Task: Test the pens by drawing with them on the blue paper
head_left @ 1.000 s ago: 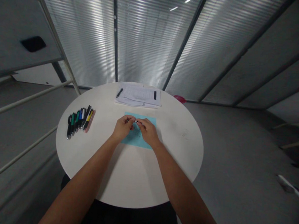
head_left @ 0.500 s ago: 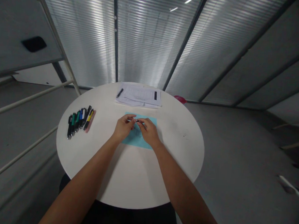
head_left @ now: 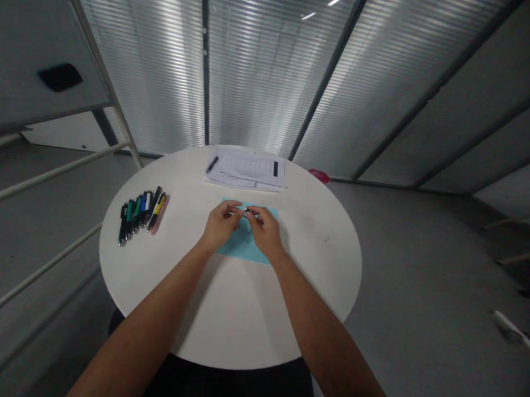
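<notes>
Over a light-blue sheet (head_left: 244,250), my left hand (head_left: 220,224) and my right hand (head_left: 267,230) meet, fingertips almost touching. Both are closed in a pinch around a slim dark pen part (head_left: 247,211) with a lighter, shiny bit. Fingers cover most of it, so its full shape is hidden. A few tiny dark specks show on the sheet between my hands.
Several pens (head_left: 137,215), black, green, blue, white and yellow, lie in a row at the left of the round white table (head_left: 238,317). Stacked papers (head_left: 246,170) with a dark pen (head_left: 212,164) on them lie at the back. White rails (head_left: 58,165) stand at the left.
My right fingertips have shifted slightly, and the pen part between my hands sits a touch farther right and up. My left hand is nearly still.
</notes>
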A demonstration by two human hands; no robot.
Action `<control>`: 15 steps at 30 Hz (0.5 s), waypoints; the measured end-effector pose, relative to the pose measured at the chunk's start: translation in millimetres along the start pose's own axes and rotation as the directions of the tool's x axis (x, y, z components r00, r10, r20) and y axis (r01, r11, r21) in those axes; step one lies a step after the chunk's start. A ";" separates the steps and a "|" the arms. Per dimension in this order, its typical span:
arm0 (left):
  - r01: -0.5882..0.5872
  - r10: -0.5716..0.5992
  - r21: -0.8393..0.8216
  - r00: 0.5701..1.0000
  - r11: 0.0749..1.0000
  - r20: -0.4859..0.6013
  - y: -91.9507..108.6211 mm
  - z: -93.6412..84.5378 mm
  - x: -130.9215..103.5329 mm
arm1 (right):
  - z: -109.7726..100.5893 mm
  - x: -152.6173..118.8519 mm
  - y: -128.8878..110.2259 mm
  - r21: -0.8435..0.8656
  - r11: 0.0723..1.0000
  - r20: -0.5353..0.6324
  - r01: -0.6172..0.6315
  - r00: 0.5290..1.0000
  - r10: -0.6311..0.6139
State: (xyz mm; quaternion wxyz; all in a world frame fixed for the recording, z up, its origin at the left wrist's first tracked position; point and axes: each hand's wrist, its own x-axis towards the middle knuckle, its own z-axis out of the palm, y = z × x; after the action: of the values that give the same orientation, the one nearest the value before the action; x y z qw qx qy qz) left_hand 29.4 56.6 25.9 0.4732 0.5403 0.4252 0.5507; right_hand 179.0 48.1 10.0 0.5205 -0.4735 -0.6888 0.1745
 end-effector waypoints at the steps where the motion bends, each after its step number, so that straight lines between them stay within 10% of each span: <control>1: -0.010 0.010 -0.016 1.000 1.000 -0.004 -0.4 0.2 -0.1 | -0.1 1.0 1.2 0.041 0.999 -0.043 -0.031 0.999 0.033; 7: -0.053 0.050 -0.070 0.997 0.996 -0.051 -3.3 -4.6 -0.3 | -7.0 10.6 7.7 0.244 0.954 -0.242 -0.177 0.941 0.237; 15: -0.065 0.055 -0.076 0.990 0.995 -0.130 -2.1 -10.5 0.1 | -10.0 10.2 14.1 0.118 0.981 -0.274 -0.153 0.945 0.181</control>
State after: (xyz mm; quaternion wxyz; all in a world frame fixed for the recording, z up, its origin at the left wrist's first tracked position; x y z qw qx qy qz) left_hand 19.0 57.5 23.3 0.4496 0.4969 0.4158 0.6149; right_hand 194.4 61.0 9.3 0.6189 -0.5249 -0.5555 0.1810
